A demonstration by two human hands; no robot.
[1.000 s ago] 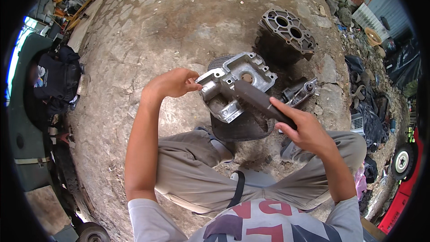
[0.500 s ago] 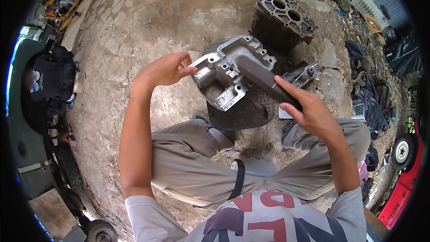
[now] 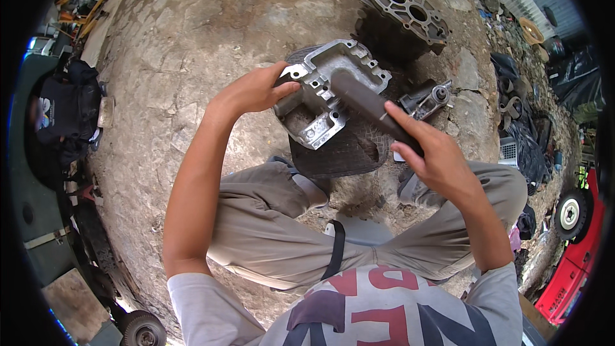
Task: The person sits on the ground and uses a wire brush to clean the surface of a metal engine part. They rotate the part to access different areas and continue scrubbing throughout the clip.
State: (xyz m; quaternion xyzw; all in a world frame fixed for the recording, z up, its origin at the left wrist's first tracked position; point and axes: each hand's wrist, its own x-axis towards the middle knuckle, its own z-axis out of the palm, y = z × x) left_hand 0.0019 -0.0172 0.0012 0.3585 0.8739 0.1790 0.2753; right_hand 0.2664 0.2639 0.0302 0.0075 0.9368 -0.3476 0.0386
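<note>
A silver metal casting, open on top with bolt holes along its rim, lies on a dark rubber mat in front of me. My left hand is closed on its left corner, thumb over the rim. My right hand grips the narrow end of a long dark brown brush-shaped tool. The tool's wider head rests on or just over the middle of the casting; its underside is hidden. Right of the casting lies a smaller metal part with a round boss.
A dark housing with a pale, holed flange stands beyond the casting. My bent legs flank the mat. Black bags and rubble lie along the right, near a red vehicle. At left are a dark green vehicle body and dark clothing.
My left hand has moved right and taken hold of the casting's corner. The tool stays in my right hand, across the casting. The whole view has shifted slightly.
</note>
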